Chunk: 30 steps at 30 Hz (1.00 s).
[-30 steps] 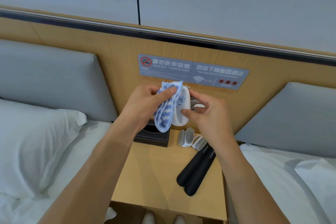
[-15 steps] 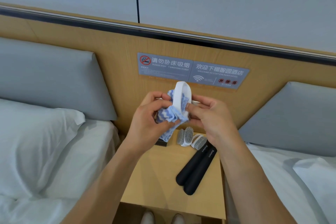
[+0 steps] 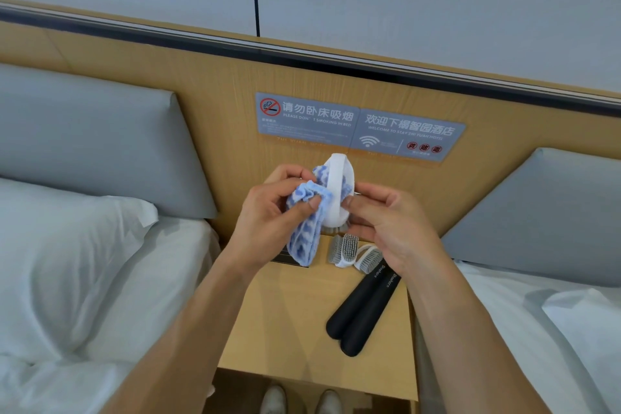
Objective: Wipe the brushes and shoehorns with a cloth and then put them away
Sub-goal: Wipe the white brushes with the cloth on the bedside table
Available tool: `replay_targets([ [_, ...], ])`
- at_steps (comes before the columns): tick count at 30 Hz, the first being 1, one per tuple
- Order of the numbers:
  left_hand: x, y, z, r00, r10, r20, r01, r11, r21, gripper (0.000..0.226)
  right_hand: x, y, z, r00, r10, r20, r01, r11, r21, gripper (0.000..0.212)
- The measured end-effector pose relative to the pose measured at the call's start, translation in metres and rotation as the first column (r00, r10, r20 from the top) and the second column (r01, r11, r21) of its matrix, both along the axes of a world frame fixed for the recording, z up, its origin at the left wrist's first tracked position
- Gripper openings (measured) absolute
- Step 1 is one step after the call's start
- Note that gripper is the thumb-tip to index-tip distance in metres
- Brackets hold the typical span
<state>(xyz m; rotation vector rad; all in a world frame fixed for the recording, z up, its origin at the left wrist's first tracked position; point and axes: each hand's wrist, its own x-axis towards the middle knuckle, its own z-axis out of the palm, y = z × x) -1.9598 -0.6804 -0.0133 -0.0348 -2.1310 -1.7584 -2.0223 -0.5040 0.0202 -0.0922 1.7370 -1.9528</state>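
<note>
Both forearms reach in over the wooden nightstand (image 3: 302, 329), hands meeting in front of the headboard (image 3: 218, 118). The right hand (image 3: 393, 228) pinches a white brush (image 3: 336, 195) upright, while the left hand (image 3: 268, 218) curls round a blue-and-white cloth (image 3: 304, 232) pressed against its side. Below, two more brushes (image 3: 353, 254) and two black shoehorns (image 3: 363, 309) crowd the nightstand's right half, leaving bare wood towards its left and front edges.

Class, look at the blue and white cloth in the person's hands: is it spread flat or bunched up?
Bunched up. The cloth is gathered in folds in the left hand, pressed against the white brush, its tail hanging below.
</note>
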Motion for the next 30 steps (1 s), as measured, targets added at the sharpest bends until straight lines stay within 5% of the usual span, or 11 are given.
replay_targets([
  [11, -0.014, -0.002, -0.003, 0.989, 0.135, -0.055, -0.145, 0.954, -0.262, 0.024, -0.004, -0.006, -0.021, 0.994, 0.017, 0.109, -0.017, 1.0, -0.007, 0.029],
  [23, 0.002, -0.025, -0.027, 0.968, -0.1, 0.228, 0.189, 0.892, -0.41, 0.029, -0.008, -0.011, -0.071, 0.959, 0.008, 0.284, -0.017, 0.999, 0.029, 0.027],
  [30, 0.02, -0.041, -0.091, 0.836, 0.323, 0.444, -0.252, 0.944, -0.212, 0.046, -0.007, -0.024, -0.141, 0.878, -0.08, 0.472, 0.037, 0.994, 0.099, 0.048],
])
